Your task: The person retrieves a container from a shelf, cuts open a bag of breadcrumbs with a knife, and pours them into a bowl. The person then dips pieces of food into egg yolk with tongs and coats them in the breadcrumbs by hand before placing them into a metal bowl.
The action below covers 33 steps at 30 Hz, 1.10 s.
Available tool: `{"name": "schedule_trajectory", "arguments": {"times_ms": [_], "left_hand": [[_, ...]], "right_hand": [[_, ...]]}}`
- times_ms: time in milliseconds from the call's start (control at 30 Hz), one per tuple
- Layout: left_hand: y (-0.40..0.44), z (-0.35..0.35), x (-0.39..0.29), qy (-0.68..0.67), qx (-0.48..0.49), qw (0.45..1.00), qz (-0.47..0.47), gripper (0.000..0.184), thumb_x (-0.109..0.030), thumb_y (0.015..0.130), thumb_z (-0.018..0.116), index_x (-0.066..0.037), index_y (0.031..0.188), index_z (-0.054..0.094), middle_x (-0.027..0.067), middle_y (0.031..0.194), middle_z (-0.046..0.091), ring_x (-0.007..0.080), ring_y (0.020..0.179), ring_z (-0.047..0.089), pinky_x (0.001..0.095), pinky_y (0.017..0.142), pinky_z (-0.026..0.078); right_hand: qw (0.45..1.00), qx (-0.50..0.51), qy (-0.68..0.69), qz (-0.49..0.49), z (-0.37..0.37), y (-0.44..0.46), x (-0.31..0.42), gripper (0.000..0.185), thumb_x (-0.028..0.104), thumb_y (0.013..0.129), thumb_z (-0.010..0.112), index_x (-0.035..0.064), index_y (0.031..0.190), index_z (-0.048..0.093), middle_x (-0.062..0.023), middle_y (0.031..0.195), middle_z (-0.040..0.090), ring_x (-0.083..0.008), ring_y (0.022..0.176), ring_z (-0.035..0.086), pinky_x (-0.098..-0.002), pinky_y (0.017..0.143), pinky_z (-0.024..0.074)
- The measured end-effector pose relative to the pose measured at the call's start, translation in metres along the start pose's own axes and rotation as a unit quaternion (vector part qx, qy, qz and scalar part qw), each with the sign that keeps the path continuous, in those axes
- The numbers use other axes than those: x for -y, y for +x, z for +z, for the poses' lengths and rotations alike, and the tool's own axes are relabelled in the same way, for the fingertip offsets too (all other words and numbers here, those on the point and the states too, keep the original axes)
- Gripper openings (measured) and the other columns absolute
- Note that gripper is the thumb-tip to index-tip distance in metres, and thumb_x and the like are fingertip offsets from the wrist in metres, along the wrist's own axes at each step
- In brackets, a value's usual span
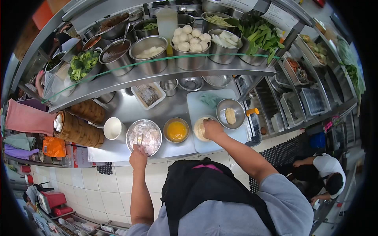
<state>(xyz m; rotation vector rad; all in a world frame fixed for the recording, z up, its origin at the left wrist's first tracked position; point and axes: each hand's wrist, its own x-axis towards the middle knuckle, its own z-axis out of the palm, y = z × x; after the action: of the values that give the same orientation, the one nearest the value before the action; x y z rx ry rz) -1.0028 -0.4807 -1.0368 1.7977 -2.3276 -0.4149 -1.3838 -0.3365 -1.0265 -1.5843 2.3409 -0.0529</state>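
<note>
Counter edge point(173, 151), then floor point(104, 196), nearside of egg bowl point(176, 141).
Flanking it: left hand point(138, 157) clamped on utensil point(139, 138); right hand point(213, 129), grip hidden from here.

Below the left grip point(138, 157), the floury contents point(151, 135) are showing white with a faint pink tint; the utensil point(139, 138) held there is appearing pale and yellowish. Between the grips, the liquid point(176, 130) is glowing deep egg-yellow. Beneath the right grip point(213, 129), the crumbs point(199, 131) are looking pale tan, while the cutting board point(216, 147) around them is showing plain bluish white. Right of that grip, a coated piece point(230, 115) is appearing golden beige, and a handle point(252, 111) is standing out orange. Left of the left grip, the cup point(114, 130) is showing plain white, the steamers point(80, 129) are displaying banded brown, and a cloth point(29, 118) is appearing salmon pink. Under both grips, the bench point(106, 155) is gleaming silver-grey.
</note>
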Motion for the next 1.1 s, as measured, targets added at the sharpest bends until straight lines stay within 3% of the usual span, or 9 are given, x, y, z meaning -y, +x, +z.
{"name": "schedule_trajectory", "arguments": {"times_ms": [133,233,333,500,633,700,933,1000,1100], "left_hand": [[-0.002,-0.001,0.000,-0.004,-0.002,1.000,-0.008,0.029,-0.032,0.100,0.055,-0.006,0.112,0.050,0.0271,0.082,0.069,0.0489,0.077,0.068,0.0590,0.067,0.053],[-0.003,-0.002,0.000,-0.012,-0.002,1.000,-0.002,0.029,-0.032,0.100,0.055,-0.006,0.113,0.051,0.0271,0.082,0.069,0.0487,0.077,0.068,0.0589,0.068,0.053],[-0.001,-0.001,-0.001,-0.009,0.003,1.000,-0.003,0.029,-0.031,0.100,0.055,-0.006,0.113,0.050,0.0269,0.083,0.070,0.0487,0.077,0.068,0.0586,0.068,0.053],[-0.001,-0.003,-0.004,0.006,0.006,1.000,-0.014,0.028,-0.032,0.100,0.055,-0.007,0.112,0.050,0.0266,0.083,0.070,0.0486,0.078,0.068,0.0584,0.069,0.053],[-0.003,-0.005,-0.002,0.006,0.006,1.000,-0.017,0.028,-0.032,0.100,0.054,-0.007,0.112,0.050,0.0264,0.083,0.070,0.0487,0.078,0.068,0.0585,0.069,0.053],[-0.002,-0.005,-0.004,-0.001,0.004,1.000,-0.012,0.028,-0.033,0.101,0.054,-0.008,0.112,0.050,0.0261,0.083,0.070,0.0487,0.078,0.068,0.0587,0.069,0.053],[0.001,-0.006,-0.005,0.002,-0.004,1.000,-0.004,0.026,-0.031,0.101,0.054,-0.007,0.111,0.050,0.0257,0.083,0.070,0.0484,0.077,0.068,0.0586,0.068,0.052],[-0.002,-0.005,-0.003,-0.010,-0.009,1.000,-0.003,0.026,-0.031,0.101,0.054,-0.007,0.112,0.050,0.0254,0.082,0.070,0.0482,0.077,0.068,0.0587,0.068,0.052],[-0.002,-0.003,-0.002,-0.008,-0.007,1.000,0.002,0.027,-0.031,0.101,0.054,-0.007,0.112,0.050,0.0250,0.081,0.070,0.0483,0.076,0.068,0.0588,0.067,0.052]], "right_hand": [[0.998,-0.043,0.014,0.034,-0.007,0.004,-0.003,0.046,0.016,0.071,0.071,-0.0005,0.114,0.066,-0.0233,0.111,0.068,-0.0360,0.104,0.068,-0.0427,0.090,0.0561],[0.988,0.083,0.129,0.002,-0.038,0.013,-0.027,0.036,0.019,0.072,0.069,0.0013,0.104,0.071,-0.0224,0.109,0.069,-0.0357,0.103,0.068,-0.0434,0.088,0.0558],[0.989,-0.013,0.144,-0.035,-0.046,0.025,-0.044,0.026,0.022,0.072,0.069,0.0029,0.089,0.073,-0.0215,0.092,0.072,-0.0364,0.088,0.069,-0.0427,0.079,0.0552],[0.982,0.126,0.132,-0.046,0.003,0.032,-0.034,0.024,0.023,0.078,0.063,0.0009,0.083,0.071,-0.0231,0.082,0.070,-0.0374,0.079,0.069,-0.0455,0.075,0.0532],[0.979,0.151,0.135,0.014,0.004,0.025,-0.027,0.023,0.021,0.081,0.060,0.0014,0.083,0.071,-0.0220,0.086,0.071,-0.0364,0.082,0.070,-0.0462,0.076,0.0532],[0.975,0.096,0.194,-0.044,0.000,0.028,-0.028,0.022,0.021,0.081,0.059,0.0021,0.082,0.070,-0.0208,0.087,0.071,-0.0362,0.083,0.070,-0.0466,0.076,0.0530],[0.977,0.088,0.191,-0.034,0.001,0.016,-0.018,0.022,0.020,0.079,0.065,0.0035,0.090,0.073,-0.0242,0.092,0.071,-0.0401,0.092,0.068,-0.0477,0.083,0.0531],[0.988,-0.032,0.123,-0.087,-0.014,-0.006,-0.011,0.030,0.021,0.076,0.071,0.0023,0.100,0.068,-0.0214,0.096,0.070,-0.0384,0.093,0.068,-0.0464,0.083,0.0539],[0.992,-0.063,0.096,-0.044,-0.019,-0.021,0.002,0.040,0.023,0.073,0.075,0.0019,0.107,0.066,-0.0220,0.102,0.068,-0.0383,0.098,0.067,-0.0467,0.086,0.0540]]}}
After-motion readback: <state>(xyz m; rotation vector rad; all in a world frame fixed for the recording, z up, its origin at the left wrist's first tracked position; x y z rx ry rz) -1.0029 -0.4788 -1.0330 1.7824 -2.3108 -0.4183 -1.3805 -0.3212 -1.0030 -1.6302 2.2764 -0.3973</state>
